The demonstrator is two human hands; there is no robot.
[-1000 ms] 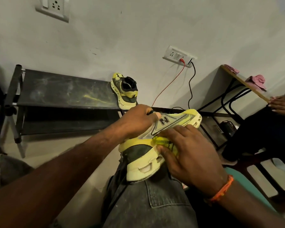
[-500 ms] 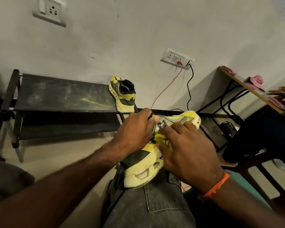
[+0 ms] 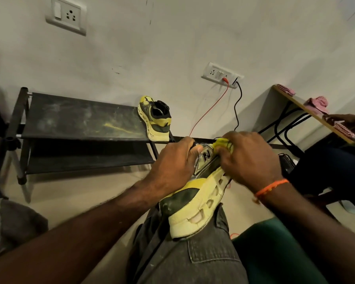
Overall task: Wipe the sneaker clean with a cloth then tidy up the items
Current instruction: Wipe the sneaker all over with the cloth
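A yellow, grey and black sneaker (image 3: 195, 201) lies on its side across my knee, heel toward me, sole facing right. My left hand (image 3: 174, 167) grips its upper from the left, thumb near the N logo. My right hand (image 3: 248, 160) holds a bunched yellow cloth (image 3: 223, 144) against the sneaker's front part, fingers curled round the cloth. The toe is hidden behind that hand. The matching second sneaker (image 3: 155, 117) stands on the right end of a low black shoe rack (image 3: 80, 119) by the wall.
A red wire (image 3: 209, 108) and a black cable (image 3: 237, 107) hang from a wall socket (image 3: 220, 74) behind the sneaker. A wooden desk (image 3: 307, 113) with pink cloths stands at right, where another person's hand (image 3: 346, 119) rests. A green seat (image 3: 273, 249) is beside my leg.
My right hand has slid the yellow cloth along the sneaker from its middle toward the toe. The left hand keeps its hold and the sneaker has tilted slightly.
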